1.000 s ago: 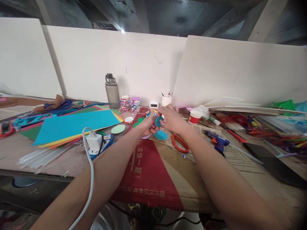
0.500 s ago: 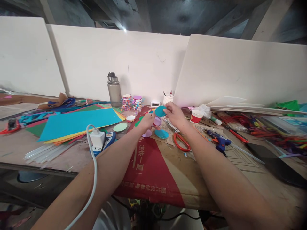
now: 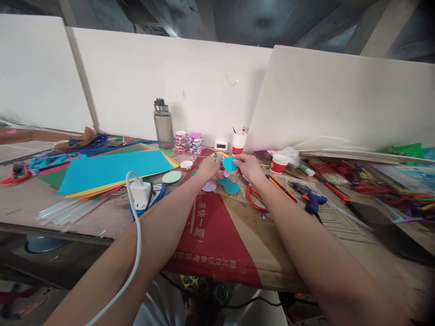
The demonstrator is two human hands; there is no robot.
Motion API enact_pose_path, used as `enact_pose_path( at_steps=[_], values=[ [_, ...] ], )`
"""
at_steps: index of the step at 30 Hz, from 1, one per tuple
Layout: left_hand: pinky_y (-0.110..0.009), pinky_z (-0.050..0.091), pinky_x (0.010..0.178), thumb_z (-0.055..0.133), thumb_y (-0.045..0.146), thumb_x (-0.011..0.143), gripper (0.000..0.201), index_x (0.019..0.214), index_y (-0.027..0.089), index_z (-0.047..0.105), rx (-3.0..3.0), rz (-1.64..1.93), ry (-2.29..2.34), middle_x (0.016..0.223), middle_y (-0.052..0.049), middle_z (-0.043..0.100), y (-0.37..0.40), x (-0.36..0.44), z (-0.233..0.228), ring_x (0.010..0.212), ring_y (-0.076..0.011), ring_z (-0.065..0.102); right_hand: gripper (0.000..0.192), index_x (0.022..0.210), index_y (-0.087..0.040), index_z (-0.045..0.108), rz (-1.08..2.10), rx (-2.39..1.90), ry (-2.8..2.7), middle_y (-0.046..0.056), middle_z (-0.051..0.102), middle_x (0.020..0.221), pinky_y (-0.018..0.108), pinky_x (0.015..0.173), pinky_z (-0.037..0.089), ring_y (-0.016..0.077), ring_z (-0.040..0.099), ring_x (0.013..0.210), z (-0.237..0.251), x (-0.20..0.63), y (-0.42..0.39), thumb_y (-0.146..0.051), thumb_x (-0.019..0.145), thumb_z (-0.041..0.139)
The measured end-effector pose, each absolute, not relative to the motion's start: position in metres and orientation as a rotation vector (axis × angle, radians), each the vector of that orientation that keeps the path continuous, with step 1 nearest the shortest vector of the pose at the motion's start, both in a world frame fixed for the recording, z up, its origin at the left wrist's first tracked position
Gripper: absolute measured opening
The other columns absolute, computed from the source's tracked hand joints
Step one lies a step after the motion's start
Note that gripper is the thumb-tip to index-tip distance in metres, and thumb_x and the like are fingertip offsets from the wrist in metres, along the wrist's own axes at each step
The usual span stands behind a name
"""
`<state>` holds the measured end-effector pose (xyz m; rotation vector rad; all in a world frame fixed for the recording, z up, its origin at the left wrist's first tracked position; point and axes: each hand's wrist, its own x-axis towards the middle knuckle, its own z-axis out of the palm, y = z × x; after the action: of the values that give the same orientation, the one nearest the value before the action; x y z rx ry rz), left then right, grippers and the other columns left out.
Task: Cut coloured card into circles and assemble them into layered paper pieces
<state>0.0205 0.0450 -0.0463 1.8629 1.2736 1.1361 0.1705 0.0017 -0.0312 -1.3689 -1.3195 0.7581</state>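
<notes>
My right hand (image 3: 248, 166) pinches a blue paper disc (image 3: 229, 164) by its right edge, above the cardboard. My left hand (image 3: 209, 168) is close by on the disc's left, fingers drawn together; what lies between its fingertips is too small to make out. Below the hands, overlapping blue discs (image 3: 232, 188) lie on the cardboard, with a purple disc (image 3: 209, 186) to their left. A pale green disc (image 3: 171, 176) and a short ring-like cup piece (image 3: 186, 165) sit left of my left hand. Behind the hands, a yellow-rimmed item is partly hidden.
Coloured paper sheets (image 3: 115, 170) and a white plug adapter (image 3: 142, 194) with a cable are at left. A bottle (image 3: 163, 124), decorated stacks (image 3: 195, 143) and stacked paper cups (image 3: 239, 142) stand behind. Red-handled scissors (image 3: 254, 199) and a blue glue gun (image 3: 314, 200) lie right.
Another blue disc now shows among those on the cardboard. The disc in my right hand sits slightly lower and faces the camera more. The purple disc under my hands is mostly covered.
</notes>
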Motion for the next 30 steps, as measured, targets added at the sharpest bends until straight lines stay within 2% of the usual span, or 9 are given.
enact_pose_path(
  at_steps=[3,6,9,12,14,17,19,23,30],
  values=[
    [-0.029,0.044,0.06,0.039,0.053,0.094,0.053,0.072,0.014,0.067,1.893,1.011,1.327,0.07,-0.012,0.07,0.041,0.019,-0.04,0.049,-0.0187,0.062,0.022,0.1,-0.013,0.07,0.777,-1.374,-1.321,-0.004,0.06,0.057,0.019,0.04,0.042,0.0068,0.049,0.04,-0.029,0.171,0.002,-0.006,0.084,0.057],
    [-0.027,0.041,0.055,0.037,0.056,0.093,0.054,0.08,0.014,0.068,1.842,1.039,1.365,0.072,-0.01,0.069,0.037,0.018,-0.033,0.047,-0.0144,0.058,0.029,0.107,-0.013,0.067,0.783,-1.367,-1.321,-0.003,0.062,0.063,0.019,0.043,0.043,0.0062,0.051,0.043,-0.025,0.172,0.002,-0.003,0.081,0.059],
    [-0.023,0.038,0.05,0.055,0.059,0.085,0.046,0.082,0.015,0.068,1.686,1.114,1.095,0.075,-0.006,0.067,0.035,0.019,-0.031,0.055,-0.0121,0.056,0.031,0.108,-0.013,0.066,0.796,-1.336,-1.354,-0.003,0.063,0.067,0.019,0.045,0.043,0.006,0.051,0.046,-0.021,0.173,0.0,-0.002,0.08,0.057],
    [-0.021,0.037,0.048,0.08,0.048,0.065,0.037,0.076,0.015,0.066,1.504,1.188,0.822,0.068,-0.002,0.061,0.033,0.023,-0.032,0.057,-0.01,0.051,0.028,0.106,-0.015,0.065,0.743,-1.281,-1.387,-0.003,0.063,0.071,0.021,0.048,0.042,0.0076,0.052,0.051,-0.02,0.172,-0.002,-0.007,0.079,0.059],
    [-0.022,0.039,0.05,0.085,0.041,0.059,0.037,0.075,0.016,0.064,1.361,1.257,0.729,0.066,-0.001,0.06,0.032,0.026,-0.033,0.059,-0.0102,0.051,0.024,0.102,-0.016,0.063,0.624,-1.248,-1.378,-0.002,0.064,0.076,0.023,0.053,0.044,0.0093,0.054,0.056,-0.02,0.172,-0.003,-0.014,0.078,0.063],
    [-0.025,0.046,0.055,0.086,0.035,0.056,0.037,0.076,0.016,0.062,1.19,1.354,0.654,0.069,-0.001,0.062,0.031,0.029,-0.033,0.062,-0.0113,0.054,0.012,0.083,-0.018,0.06,0.391,-1.249,-1.374,-0.002,0.063,0.076,0.027,0.063,0.046,0.0119,0.054,0.064,-0.02,0.169,-0.006,-0.022,0.075,0.067],
    [-0.027,0.05,0.061,0.086,0.032,0.053,0.039,0.077,0.016,0.06,1.155,1.396,0.614,0.072,0.0,0.062,0.029,0.032,-0.034,0.063,-0.0108,0.055,0.012,0.075,-0.019,0.057,0.28,-1.273,-1.397,-0.002,0.062,0.072,0.029,0.067,0.045,0.0132,0.054,0.065,-0.019,0.167,-0.008,-0.023,0.073,0.067],
    [-0.031,0.055,0.068,0.086,0.028,0.053,0.041,0.082,0.015,0.06,1.195,1.407,0.569,0.076,0.001,0.063,0.023,0.034,-0.034,0.068,-0.011,0.059,0.009,0.075,-0.02,0.057,0.199,-1.308,-1.411,0.0,0.062,0.072,0.031,0.072,0.045,0.015,0.054,0.066,-0.019,0.166,-0.011,-0.023,0.074,0.065],
    [-0.027,0.057,0.064,0.076,0.024,0.061,0.027,0.082,0.016,0.061,1.476,1.34,0.629,0.087,0.001,0.061,0.014,0.036,-0.034,0.076,-0.0121,0.059,0.007,0.072,-0.02,0.056,0.107,-1.358,-1.462,0.001,0.062,0.071,0.032,0.073,0.043,0.0174,0.055,0.068,-0.02,0.168,-0.012,-0.02,0.078,0.06]
  ],
)
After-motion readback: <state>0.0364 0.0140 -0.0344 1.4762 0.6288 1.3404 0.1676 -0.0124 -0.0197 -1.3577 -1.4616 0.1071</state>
